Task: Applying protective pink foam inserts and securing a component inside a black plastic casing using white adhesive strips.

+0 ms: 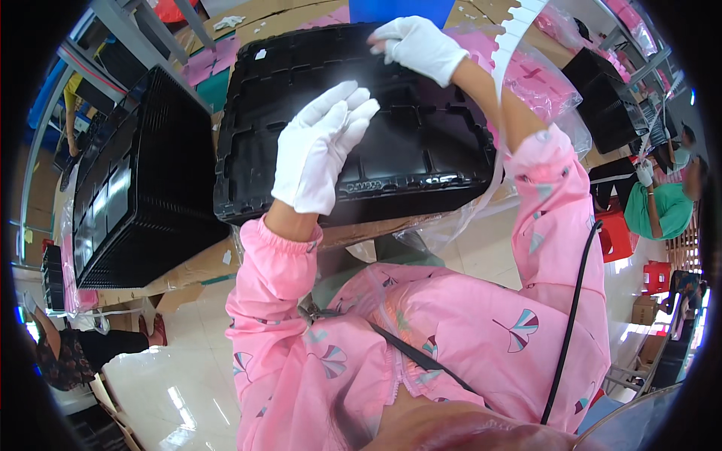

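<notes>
A black plastic crate (421,135) lies with its broad ribbed face up on the work table. Over its near left part is my left hand (320,146) in a white glove, fingers stretched out and nothing visible in them. My right hand (421,49), also in a white glove but with bare fingertips, reaches across to the crate's far edge. Its fingers extend leftward, slightly bent, with no held thing visible; their undersides are hidden. A small white scrap (260,54) sits on the crate's far left corner. Past my right wrist curves a white strip with a notched edge (511,37).
Another black crate (150,180) stands on its side at left, and a further dark crate (605,98) at far right. Behind are a blue bin (398,9) and pink plastic film (538,86). A co-worker in green (662,210) is at right, near red stools (617,233).
</notes>
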`<state>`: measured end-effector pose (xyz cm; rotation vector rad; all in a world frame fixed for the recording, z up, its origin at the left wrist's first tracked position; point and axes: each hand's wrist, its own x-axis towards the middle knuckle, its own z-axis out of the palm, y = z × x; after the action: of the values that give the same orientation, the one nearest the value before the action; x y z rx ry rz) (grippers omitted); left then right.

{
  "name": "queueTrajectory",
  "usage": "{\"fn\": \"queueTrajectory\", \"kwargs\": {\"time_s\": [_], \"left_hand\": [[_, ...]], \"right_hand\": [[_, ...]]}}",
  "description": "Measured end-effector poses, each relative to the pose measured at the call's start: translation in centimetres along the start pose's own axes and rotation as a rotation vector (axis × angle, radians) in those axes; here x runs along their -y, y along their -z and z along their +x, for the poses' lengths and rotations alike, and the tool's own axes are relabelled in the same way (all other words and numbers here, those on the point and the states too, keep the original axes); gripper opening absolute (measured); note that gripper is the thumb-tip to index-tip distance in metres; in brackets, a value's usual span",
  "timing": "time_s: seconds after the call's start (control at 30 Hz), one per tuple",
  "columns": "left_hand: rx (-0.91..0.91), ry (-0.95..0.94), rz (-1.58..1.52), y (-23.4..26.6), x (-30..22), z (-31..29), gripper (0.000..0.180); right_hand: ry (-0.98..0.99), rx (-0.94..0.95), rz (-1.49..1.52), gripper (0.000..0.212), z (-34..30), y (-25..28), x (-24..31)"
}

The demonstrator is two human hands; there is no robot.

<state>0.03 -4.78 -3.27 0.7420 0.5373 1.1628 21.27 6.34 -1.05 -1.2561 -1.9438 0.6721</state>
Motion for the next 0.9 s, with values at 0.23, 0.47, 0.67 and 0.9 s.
{"fn": "queueTrajectory", "kwargs": {"time_s": [0.23,0.47,0.67,0.9], "left_hand": [[-0.007,0.003,-0.026,0.3,-0.1,0.0,0.031],[0.021,0.02,-0.045,-0.1,-0.1,-0.4,0.032],[0.025,0.019,-0.058,0.0,-0.2,-0.6,0.033],[0.031,0.01,-0.042,-0.1,-0.3,-0.6,0.033]], "right_hand": [[-0.106,0.067,-0.883,0.021,4.1,6.5,-8.0],[-0.144,0.127,-0.733,0.015,5.2,7.3,-10.8],[-0.185,0.155,-0.742,0.013,5.5,7.0,-9.4],[-0.165,0.197,-0.781,0.012,6.0,7.2,-9.6]]}}
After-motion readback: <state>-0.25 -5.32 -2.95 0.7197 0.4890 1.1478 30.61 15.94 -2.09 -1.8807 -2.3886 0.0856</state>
